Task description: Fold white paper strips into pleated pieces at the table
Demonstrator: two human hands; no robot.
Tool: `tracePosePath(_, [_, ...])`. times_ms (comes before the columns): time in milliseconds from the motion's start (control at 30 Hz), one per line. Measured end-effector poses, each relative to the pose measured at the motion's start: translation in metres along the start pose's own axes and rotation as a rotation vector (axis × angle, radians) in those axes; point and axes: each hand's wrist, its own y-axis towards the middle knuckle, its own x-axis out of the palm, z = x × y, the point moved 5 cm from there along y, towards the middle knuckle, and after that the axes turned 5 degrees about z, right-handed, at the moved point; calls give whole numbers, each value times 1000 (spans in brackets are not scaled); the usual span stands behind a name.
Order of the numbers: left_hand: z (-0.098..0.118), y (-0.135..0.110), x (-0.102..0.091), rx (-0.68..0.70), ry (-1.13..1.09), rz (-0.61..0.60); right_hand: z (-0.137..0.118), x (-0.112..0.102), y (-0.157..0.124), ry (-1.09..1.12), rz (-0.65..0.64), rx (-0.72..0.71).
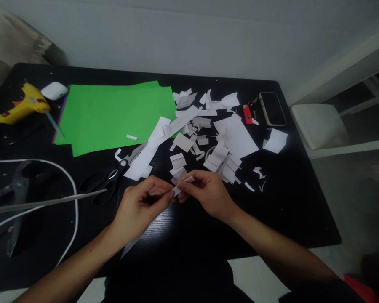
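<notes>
Both hands meet above the near middle of the black table. A small white paper strip (185, 184) is pinched between them. My left hand (145, 202) closes thumb and fingers on its left end. My right hand (208, 191) grips the other end, thumb on top. Just beyond the fingers lie small folded paper pieces (178, 162) and a pile of paper pieces (222, 162). Black-handled scissors (113, 174) rest left of the hands, their blades partly beside a long white paper strip (145, 158).
Green sheets (113, 113) cover the back left. A yellow glue gun (27, 105) and a white case (54, 90) lie beyond them. A white cable (76, 202) loops at left. Further right are paper scraps, a red lighter (247, 114) and a phone (272, 109).
</notes>
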Motion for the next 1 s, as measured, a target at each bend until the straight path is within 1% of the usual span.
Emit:
tracePosePath(100, [-1, 1, 0, -11, -3, -2, 0, 0, 0, 10, 4, -8])
tracePosePath(267, [1, 0, 0, 7, 7, -27, 2, 3, 1, -8, -51, 16])
tracePosePath(367, [0, -1, 1, 3, -14, -35, 2, 2, 1, -13, -61, 22])
tracePosePath(500, [-5, 0, 2, -65, -70, -71, 0, 0, 0, -23, -41, 18])
tracePosePath(633, [-8, 3, 0, -111, -40, -124, -3, -1, 0, -45, -17, 14])
tracePosePath(800, [-8, 5, -1, -151, -67, -130, -3, -1, 0, -42, -9, -7])
tracePosePath(1000, [-10, 4, 0, -273, -155, -180, -3, -2, 1, -44, 12, -11])
